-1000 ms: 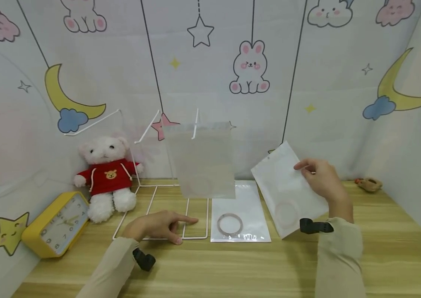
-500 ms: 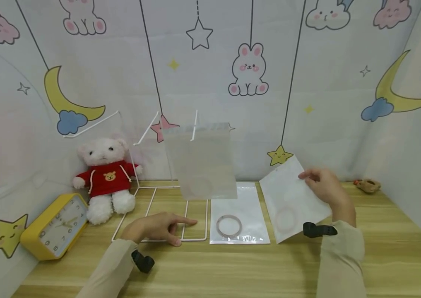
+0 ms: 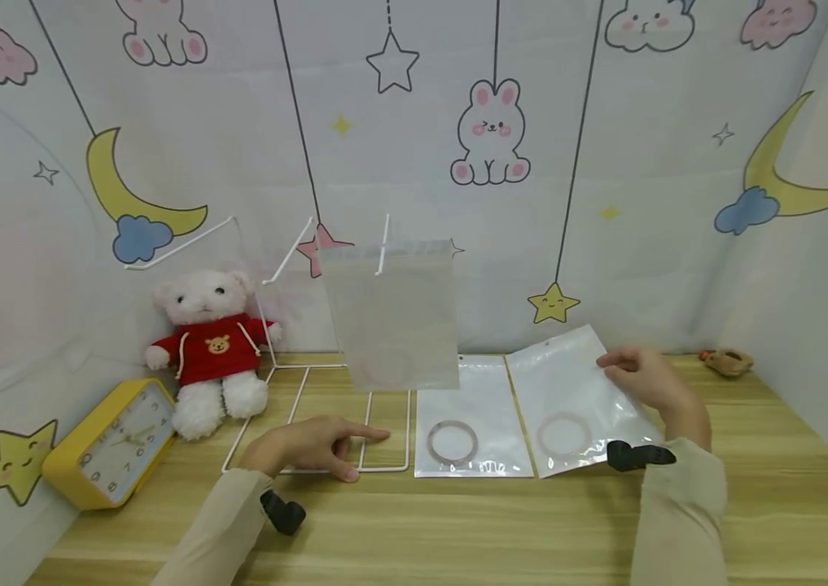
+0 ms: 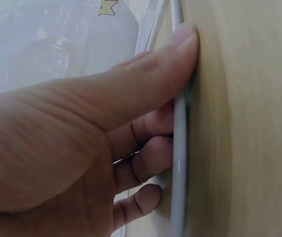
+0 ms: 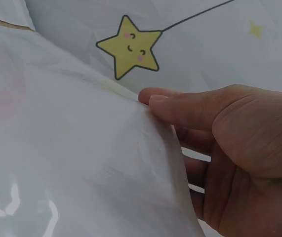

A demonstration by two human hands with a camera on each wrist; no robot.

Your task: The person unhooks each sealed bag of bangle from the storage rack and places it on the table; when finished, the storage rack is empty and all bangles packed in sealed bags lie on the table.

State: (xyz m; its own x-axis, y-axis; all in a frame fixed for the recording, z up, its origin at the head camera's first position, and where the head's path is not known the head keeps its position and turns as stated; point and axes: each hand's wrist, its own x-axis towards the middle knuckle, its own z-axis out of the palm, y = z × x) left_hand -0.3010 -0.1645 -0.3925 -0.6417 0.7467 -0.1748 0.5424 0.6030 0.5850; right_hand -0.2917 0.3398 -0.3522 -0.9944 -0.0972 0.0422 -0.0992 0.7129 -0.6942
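My right hand (image 3: 651, 382) pinches the right edge of a clear-and-white plastic bag (image 3: 556, 382) between thumb and fingers. That bag is slightly bent up at the hand, and a pale pink ring, bangle-like (image 3: 541, 448), shows inside it. A similar bag (image 3: 494, 423) lies flat to its left with another ring (image 3: 431, 443). A third bag (image 3: 399, 317) hangs from a hook of the white wire rack (image 3: 409, 435). Over the rack's front base wire (image 4: 179, 163), my left hand (image 3: 304, 446) rests with index finger and thumb extended, the other fingers bent behind the wire.
A white teddy bear in a red hoodie (image 3: 216, 346) sits behind the rack's left side. In front of it stands a yellow alarm clock (image 3: 65, 468). A small wooden object (image 3: 729, 362) lies at the back right. A printed cloth (image 3: 414, 163) backs the wooden table (image 3: 472, 529).
My right hand has lowered its bag and moved a little right; the bag now lies nearly flat beside the other one. My left hand stays in place on the rack.
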